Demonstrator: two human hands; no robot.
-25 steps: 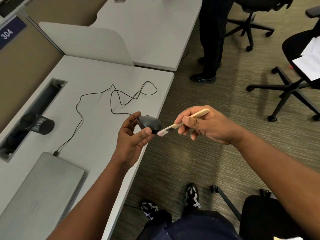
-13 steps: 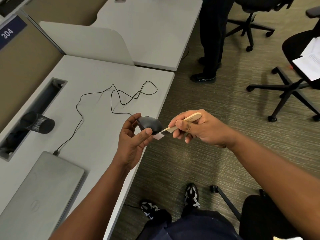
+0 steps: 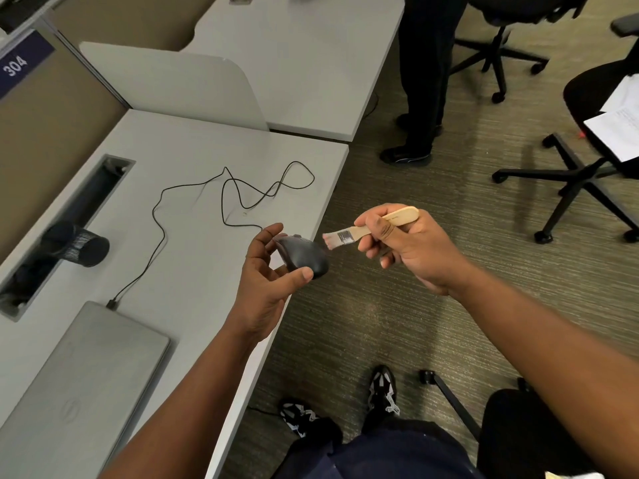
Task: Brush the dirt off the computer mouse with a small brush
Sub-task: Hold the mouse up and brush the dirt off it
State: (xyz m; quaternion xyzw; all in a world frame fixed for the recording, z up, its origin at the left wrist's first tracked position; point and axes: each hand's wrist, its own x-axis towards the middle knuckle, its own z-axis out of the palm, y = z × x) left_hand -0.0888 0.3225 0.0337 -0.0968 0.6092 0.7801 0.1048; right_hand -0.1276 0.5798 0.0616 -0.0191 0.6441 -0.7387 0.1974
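A black computer mouse (image 3: 303, 256) is held in the air at the desk's right edge by my left hand (image 3: 264, 278), thumb on its near side and fingers behind it. My right hand (image 3: 411, 248) grips the pale wooden handle of a small brush (image 3: 366, 231). The brush has a metal ferrule and light bristles that point left. The bristle tips hover just right of and slightly above the mouse, with a small gap to it. The mouse's thin black cable (image 3: 242, 195) loops across the desk and runs to a closed grey laptop (image 3: 79, 371).
The grey desk (image 3: 166, 271) has a cable trough (image 3: 69, 223) and a black mesh cup lying on its side (image 3: 77, 245). A white divider (image 3: 173, 83) stands behind. Another person's legs (image 3: 422, 81) and office chairs (image 3: 587, 160) stand on the carpet to the right.
The brush has lifted up and to the right, away from the mouse's near end. The bristles came off the mouse. My left hand holds the mouse in nearly the same place.
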